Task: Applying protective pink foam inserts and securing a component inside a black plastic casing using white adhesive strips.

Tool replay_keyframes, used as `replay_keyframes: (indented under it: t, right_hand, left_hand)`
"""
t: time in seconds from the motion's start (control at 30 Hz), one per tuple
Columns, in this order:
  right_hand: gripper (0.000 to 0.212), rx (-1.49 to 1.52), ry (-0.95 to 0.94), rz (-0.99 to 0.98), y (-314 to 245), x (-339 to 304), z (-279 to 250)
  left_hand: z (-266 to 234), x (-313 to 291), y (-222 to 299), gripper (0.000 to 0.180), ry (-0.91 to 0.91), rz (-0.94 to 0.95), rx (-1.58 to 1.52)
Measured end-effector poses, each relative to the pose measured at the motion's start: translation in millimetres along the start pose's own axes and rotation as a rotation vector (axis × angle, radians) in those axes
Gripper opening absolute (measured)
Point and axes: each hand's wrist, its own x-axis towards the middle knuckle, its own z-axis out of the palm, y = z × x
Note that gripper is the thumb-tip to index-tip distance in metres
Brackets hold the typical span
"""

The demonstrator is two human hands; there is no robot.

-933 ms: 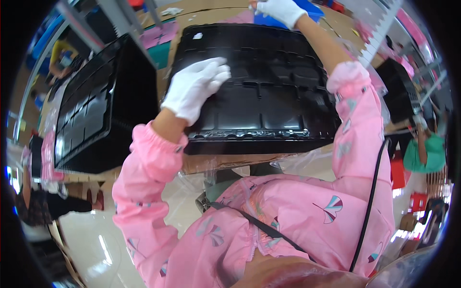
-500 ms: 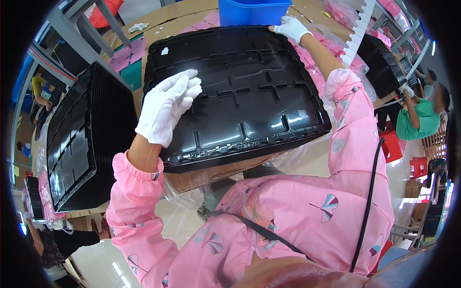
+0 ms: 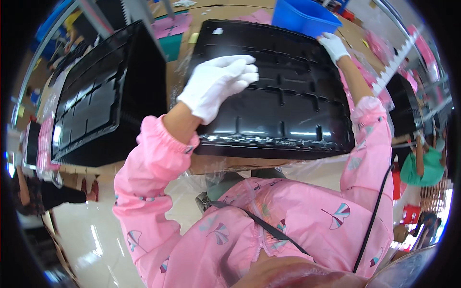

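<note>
A large black plastic crate (image 3: 288, 117) lies bottom up on the table in front of me, its molded ribs facing upward. My left hand (image 3: 218, 86), in a white glove, is over the crate's left part. Its fingers stretch to the right, slightly bent and close together, and I see nothing held; whether it touches the surface is unclear. At the far right corner, my white-gloved right hand (image 3: 334, 47) grips the crate's edge, its fingertips partly hidden. A small white patch (image 3: 218, 31) sits near the crate's far left corner.
Another black crate (image 3: 91, 105) stands tilted at the left. A blue bin (image 3: 305, 17) is beyond the crate, near pink sheets (image 3: 173, 25) and clear plastic film. A white toothed strip (image 3: 396, 60) rises at the right. A person in green (image 3: 422, 165) works farther right.
The view has turned left, so the crates and blue bin sit farther right in it. My left hand stays over the crate, my right hand at its far corner.
</note>
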Motion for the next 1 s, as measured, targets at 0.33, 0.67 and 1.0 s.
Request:
replay_keyframes:
  t: [0.33,0.67,1.0]
  right_hand:
    - [0.029,0.008,-0.080,-0.620,-190,33,67]
    - [0.021,-0.161,-0.332,-0.610,-256,25,103]
    - [0.017,-0.357,-0.335,-0.599,-264,13,92]
  left_hand:
    - [1,-5,1,0.034,0.083,-0.046,-0.043]
    - [2,-7,2,0.034,0.052,-0.043,-0.097]
    - [9,-11,3,0.034,0.037,-0.027,-0.116]
